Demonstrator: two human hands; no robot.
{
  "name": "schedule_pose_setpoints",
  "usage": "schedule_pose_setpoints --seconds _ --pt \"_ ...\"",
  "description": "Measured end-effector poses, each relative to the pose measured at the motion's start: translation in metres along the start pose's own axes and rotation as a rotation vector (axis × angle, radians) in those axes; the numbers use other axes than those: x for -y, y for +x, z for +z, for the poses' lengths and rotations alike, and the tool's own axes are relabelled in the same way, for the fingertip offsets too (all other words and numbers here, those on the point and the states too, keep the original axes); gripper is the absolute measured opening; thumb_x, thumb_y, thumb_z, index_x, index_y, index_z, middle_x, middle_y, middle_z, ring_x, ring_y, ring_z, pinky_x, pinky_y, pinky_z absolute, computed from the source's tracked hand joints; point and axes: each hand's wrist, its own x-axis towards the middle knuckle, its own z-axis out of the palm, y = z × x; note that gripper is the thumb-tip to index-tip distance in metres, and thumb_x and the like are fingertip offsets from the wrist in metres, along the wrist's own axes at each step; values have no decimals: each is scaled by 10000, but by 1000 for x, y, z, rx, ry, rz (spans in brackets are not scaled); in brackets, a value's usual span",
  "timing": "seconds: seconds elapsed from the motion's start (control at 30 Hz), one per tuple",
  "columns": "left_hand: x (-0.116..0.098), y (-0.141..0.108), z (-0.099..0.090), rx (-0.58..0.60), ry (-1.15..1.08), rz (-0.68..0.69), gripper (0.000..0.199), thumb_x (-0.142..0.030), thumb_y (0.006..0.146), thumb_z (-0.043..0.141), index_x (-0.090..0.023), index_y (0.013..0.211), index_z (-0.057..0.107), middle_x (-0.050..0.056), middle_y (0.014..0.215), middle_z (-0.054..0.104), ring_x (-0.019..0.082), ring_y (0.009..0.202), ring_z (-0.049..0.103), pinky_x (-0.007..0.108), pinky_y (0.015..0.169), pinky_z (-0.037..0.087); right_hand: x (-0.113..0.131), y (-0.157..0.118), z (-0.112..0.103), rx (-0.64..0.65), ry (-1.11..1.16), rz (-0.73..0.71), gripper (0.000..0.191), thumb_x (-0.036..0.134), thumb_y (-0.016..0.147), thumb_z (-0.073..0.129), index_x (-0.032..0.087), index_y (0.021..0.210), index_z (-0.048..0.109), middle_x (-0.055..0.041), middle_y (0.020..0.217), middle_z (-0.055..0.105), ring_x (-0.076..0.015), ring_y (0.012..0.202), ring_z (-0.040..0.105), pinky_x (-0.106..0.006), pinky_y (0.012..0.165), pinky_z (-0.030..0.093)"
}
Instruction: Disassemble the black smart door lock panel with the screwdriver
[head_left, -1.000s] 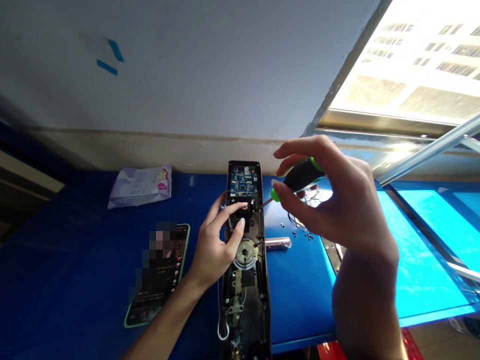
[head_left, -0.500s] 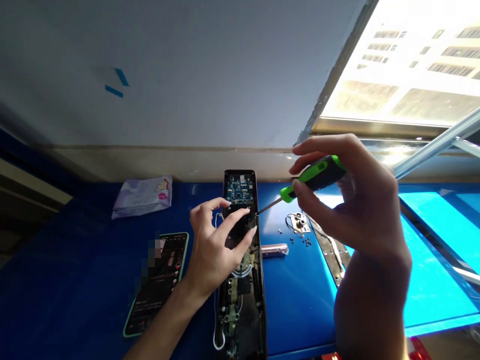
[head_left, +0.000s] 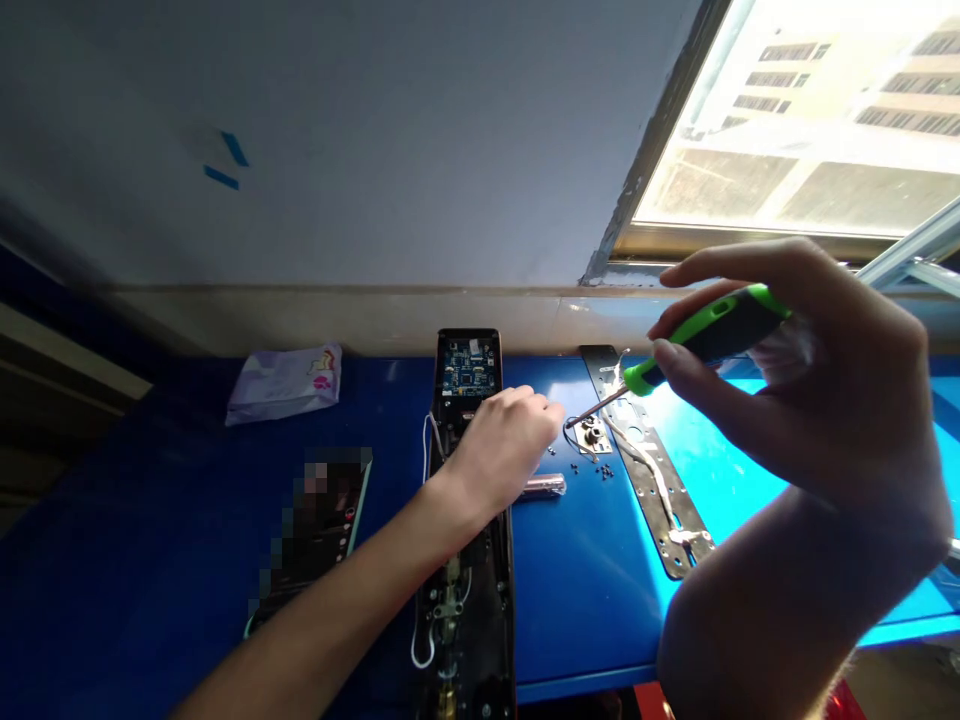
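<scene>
My right hand [head_left: 817, 370] holds a green and black screwdriver [head_left: 709, 335], its shaft pointing down to the left. The screwdriver's tip is just right of my left hand [head_left: 506, 440], whose fingers are curled together; whatever they hold, if anything, is hidden. My left hand is above the right side of a long, open black housing [head_left: 504, 610], hiding its middle part. A blue circuit board [head_left: 469, 368] sits in the housing's far end. Beyond the screwdriver tip lies a small metal plate with a round fitting [head_left: 592, 434] and a thin black wire.
Several small dark screws [head_left: 604, 472] and a shiny pinkish cylinder [head_left: 545, 486] lie right of the housing. Farther right is a black perforated plate [head_left: 660, 490] with a pale cable. Left are a phone [head_left: 322, 530] and a purple packet [head_left: 285, 382], on a blue table [head_left: 577, 600].
My left hand has moved right from inside the housing, and its spread fingers have curled together. The screwdriver has lifted off the housing's right edge and moved right with my right hand.
</scene>
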Motion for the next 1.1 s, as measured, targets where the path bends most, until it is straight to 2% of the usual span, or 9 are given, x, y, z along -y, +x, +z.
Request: schedule_pose_setpoints --seconds 0.07,0.13,0.33,0.53,0.77,0.87,0.97,1.03,1.1 --pt "-4 13 1 155 64 -11 241 18 913 573 -128 832 747 105 813 728 233 765 711 321 674 539 -6 -1 -4 52 -26 10 335 258 886 733 292 1215 678 -6 891 740 -217 751 718 -414 722 585" --pt "-6 24 4 246 98 -1 256 34 884 577 -137 830 760 115 833 749 249 790 737 326 692 548 -11 -1 -7 108 -42 16 330 289 891 732 285 1218 682 17 833 727 -184 699 699 -374 689 580" --pt "-5 45 16 368 139 26 260 -5 897 573 -157 875 784 132 920 785 266 895 769 314 741 563 -16 0 -11 180 -83 56 298 311 903 698 257 1196 690 29 775 739 -172 677 704 -355 683 572" --pt "-8 52 22 375 140 45 270 -12 890 569 -166 821 779 124 897 787 273 848 771 325 713 565 -19 1 -10 183 -83 -4 281 240 892 682 213 1172 699 21 766 744 -160 644 686 -334 628 559" --pt "-6 40 11 293 140 46 277 35 858 570 -154 820 769 124 871 782 293 808 759 361 691 563 -23 2 -6 185 -52 -59 279 193 885 684 209 1163 698 27 754 728 -146 617 672 -320 593 553" --pt "2 22 6 160 89 69 263 -9 925 562 -163 942 774 103 960 789 270 914 749 394 825 590 -21 5 0 178 -42 -80 280 192 888 694 212 1167 698 27 763 727 -144 620 671 -323 598 555" --pt "15 -5 7 -278 -52 106 217 -101 990 586 -154 1095 768 124 1196 765 285 1183 668 458 1010 578 -15 7 8 174 15 -84 283 191 892 699 214 1174 697 21 797 740 -153 664 697 -332 633 579" --pt "24 -24 10 -467 -94 18 218 -140 998 603 -167 1144 762 125 1290 731 299 1303 591 499 1103 541 -9 9 13 166 57 -88 299 181 893 703 217 1189 694 18 819 740 -158 697 709 -334 661 594" --pt "32 -41 15 -587 -103 -104 231 -149 988 619 -195 1172 752 117 1340 698 310 1336 559 545 1157 502 -3 10 18 158 98 -97 315 165 891 704 229 1199 688 18 841 733 -158 715 709 -333 679 603"
